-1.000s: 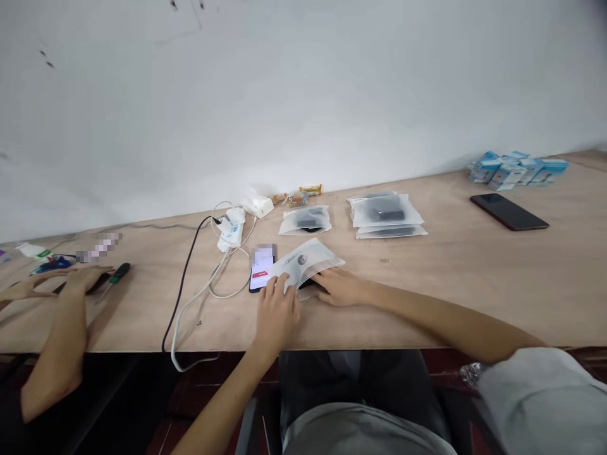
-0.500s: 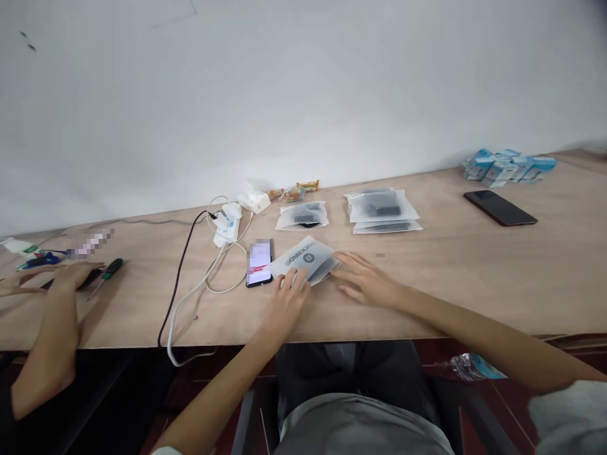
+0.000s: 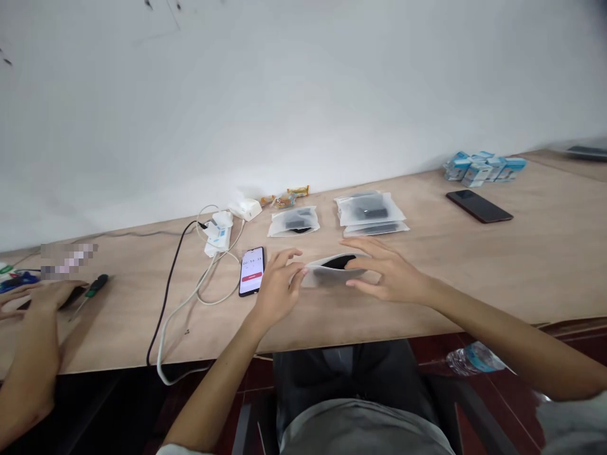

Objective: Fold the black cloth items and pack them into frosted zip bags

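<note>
A frosted plastic pouch (image 3: 327, 277) is at the front middle of the table, its mouth spread open. Something black (image 3: 337, 261) shows in the opening; its kind cannot be made out. Thumb and fingers of my left hand (image 3: 277, 281) pinch the pouch's left corner. At the right end, my right hand (image 3: 393, 272) grips the pouch, with a finger at or inside the mouth and the thumb on the near side. A phone with a lit timer screen (image 3: 251, 270) lies just left of my left hand.
Behind the pouch lie a single filled pouch (image 3: 294, 221) and a stack of filled pouches (image 3: 372, 212). A dark phone (image 3: 478, 206) and blue-white boxes (image 3: 484, 169) sit right. Left are a power strip (image 3: 219, 235), cables, a screwdriver (image 3: 98, 285) and another person's hands (image 3: 52, 295).
The pouch, earlier lying flat with its printed side up, is now turned with its mouth spread open. My left hand has moved from its front edge to its left corner; my right hand grips the right end.
</note>
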`<state>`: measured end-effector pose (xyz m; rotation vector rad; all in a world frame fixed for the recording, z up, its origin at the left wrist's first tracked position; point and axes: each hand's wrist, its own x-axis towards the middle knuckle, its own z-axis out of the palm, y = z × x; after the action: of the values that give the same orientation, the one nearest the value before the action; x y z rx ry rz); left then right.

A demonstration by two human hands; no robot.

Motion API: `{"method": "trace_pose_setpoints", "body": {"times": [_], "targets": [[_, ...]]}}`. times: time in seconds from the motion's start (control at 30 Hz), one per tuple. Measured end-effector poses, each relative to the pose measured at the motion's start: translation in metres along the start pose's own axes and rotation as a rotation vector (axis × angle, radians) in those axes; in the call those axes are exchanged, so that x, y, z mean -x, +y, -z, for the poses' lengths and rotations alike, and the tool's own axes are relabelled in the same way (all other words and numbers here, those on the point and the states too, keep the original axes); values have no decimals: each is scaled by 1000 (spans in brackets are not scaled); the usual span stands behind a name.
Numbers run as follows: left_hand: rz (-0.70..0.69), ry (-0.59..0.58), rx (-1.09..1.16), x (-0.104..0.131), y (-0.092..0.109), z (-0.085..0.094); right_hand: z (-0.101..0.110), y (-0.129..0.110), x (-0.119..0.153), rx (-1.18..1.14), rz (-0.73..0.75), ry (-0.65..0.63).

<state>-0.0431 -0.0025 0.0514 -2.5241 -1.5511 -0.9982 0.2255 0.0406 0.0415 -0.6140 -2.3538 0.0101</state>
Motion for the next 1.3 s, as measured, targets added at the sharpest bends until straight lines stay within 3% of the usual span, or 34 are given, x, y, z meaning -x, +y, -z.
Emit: {"method": "trace_pose_setpoints", "body": {"times": [0.2,0.33,0.5,0.77,0.97,1.3], "targets": [[-7,-34,-36,-3,-5,-3,-3,19,-2,-44,-144,-53],[-86,-20,-144,-13,6,-10,-10,17,-12,-122,-163,-12],[-123,-31,-161,-18,7,-15,-15,17,-21,-51,-132,-28],[10,72,70,1,-24,0,-9,19,-22,59,-187,-88],[13,111,171,4,-20,-9,-32,-4,-45,19,-42,-119],[77,185,304,11,-21,-8,-38,-8,-52,-135,-80,-91]]}}
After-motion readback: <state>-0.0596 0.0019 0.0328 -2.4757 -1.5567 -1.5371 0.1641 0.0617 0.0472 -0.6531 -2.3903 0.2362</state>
